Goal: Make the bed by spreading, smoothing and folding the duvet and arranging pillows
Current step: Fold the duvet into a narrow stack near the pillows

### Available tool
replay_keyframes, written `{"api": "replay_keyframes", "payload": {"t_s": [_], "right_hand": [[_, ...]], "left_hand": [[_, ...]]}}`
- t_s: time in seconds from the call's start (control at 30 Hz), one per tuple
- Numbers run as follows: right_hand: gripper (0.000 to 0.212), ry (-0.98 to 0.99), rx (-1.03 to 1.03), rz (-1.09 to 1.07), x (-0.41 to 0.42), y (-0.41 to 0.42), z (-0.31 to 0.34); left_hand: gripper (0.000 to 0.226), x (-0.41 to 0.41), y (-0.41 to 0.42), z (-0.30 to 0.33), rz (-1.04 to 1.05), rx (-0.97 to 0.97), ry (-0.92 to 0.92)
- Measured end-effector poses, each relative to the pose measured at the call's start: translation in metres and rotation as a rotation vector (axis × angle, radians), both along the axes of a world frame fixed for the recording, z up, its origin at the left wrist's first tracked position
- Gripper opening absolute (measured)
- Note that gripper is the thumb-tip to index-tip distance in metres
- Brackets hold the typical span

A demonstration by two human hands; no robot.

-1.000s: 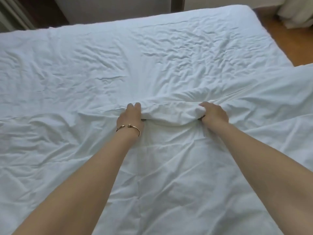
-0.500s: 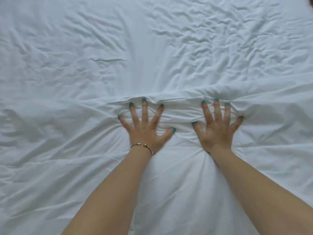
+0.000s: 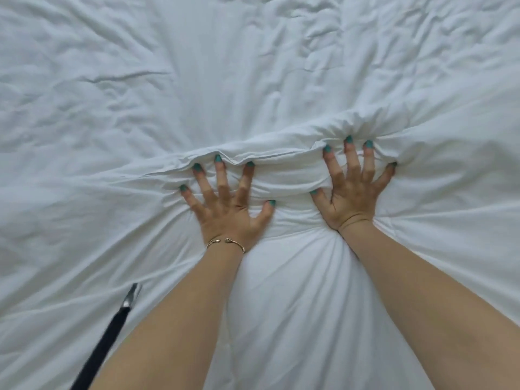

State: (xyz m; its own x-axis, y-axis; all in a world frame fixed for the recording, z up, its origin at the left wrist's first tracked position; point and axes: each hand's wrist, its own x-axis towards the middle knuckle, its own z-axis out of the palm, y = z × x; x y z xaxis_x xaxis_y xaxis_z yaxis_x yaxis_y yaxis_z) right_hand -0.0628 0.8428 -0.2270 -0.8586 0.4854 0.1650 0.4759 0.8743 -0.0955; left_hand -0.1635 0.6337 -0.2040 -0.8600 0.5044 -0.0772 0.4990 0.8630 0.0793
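Comparing with a second ago, we note both hands no longer grip the bunched duvet edge. Left hand and right hand now lie flat, fingers spread, pressing that fold onto the bed, the right slightly farther ahead. We judge smoothing under way; wrinkles remain beyond.

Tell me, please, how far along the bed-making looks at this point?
Done: the duvet is spread over the bed. In hand: the left hand and right hand press flat, fingers splayed, against a bunched ridge. Left: wrinkles beyond it, folding, and pillows, none in view.
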Motion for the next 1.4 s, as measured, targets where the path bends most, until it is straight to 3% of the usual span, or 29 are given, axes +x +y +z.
{"api": "replay_keyframes", "payload": {"t_s": [0.1, 0.27, 0.37, 0.5, 0.6, 1.03, 1.13, 1.23, 1.3, 1.37, 1.4], "right_hand": [[0.070, -0.065, -0.029, -0.047, -0.001, -0.007, 0.015], [0.066, -0.065, -0.153, -0.307, 0.018, -0.066, 0.065], [0.069, -0.230, -0.245, -0.258, 0.059, -0.095, 0.085], [0.074, -0.478, -0.229, -0.476, 0.106, -0.049, 0.106], [0.076, -0.639, -0.305, -0.448, 0.109, -0.028, 0.107], [0.077, -0.509, -0.371, -0.364, 0.098, -0.012, 0.062], [0.077, -0.456, -0.475, -0.328, 0.095, -0.008, 0.063], [0.083, -0.563, -0.569, -0.204, 0.103, -0.002, 0.083], [0.078, -0.526, -0.617, -0.110, 0.103, 0.035, 0.122], [0.057, -0.189, -0.605, -0.139, 0.090, 0.097, 0.161], [0.058, -0.062, -0.570, -0.151, 0.082, 0.134, 0.169]], "left_hand": [[0.080, 0.000, -0.002, -0.001, 0.019, 0.014, -0.022], [0.078, -0.002, -0.008, 0.004, -0.023, 0.092, -0.064], [0.076, 0.001, -0.010, 0.006, -0.030, 0.119, -0.048], [0.075, 0.002, -0.009, 0.008, -0.020, 0.104, -0.054], [0.075, 0.002, -0.010, 0.006, -0.021, 0.083, -0.044], [0.076, 0.001, -0.007, 0.013, 0.021, -0.018, -0.036], [0.074, 0.002, 0.001, 0.026, 0.088, -0.224, -0.030], [0.061, 0.014, 0.044, 0.077, 0.360, -0.401, -0.039], [0.046, 0.030, 0.089, 0.119, 0.448, -0.242, 0.107], [0.035, 0.046, 0.142, 0.144, 0.359, 0.123, 0.228], [0.034, 0.054, 0.167, 0.148, 0.267, 0.232, 0.142]]}}
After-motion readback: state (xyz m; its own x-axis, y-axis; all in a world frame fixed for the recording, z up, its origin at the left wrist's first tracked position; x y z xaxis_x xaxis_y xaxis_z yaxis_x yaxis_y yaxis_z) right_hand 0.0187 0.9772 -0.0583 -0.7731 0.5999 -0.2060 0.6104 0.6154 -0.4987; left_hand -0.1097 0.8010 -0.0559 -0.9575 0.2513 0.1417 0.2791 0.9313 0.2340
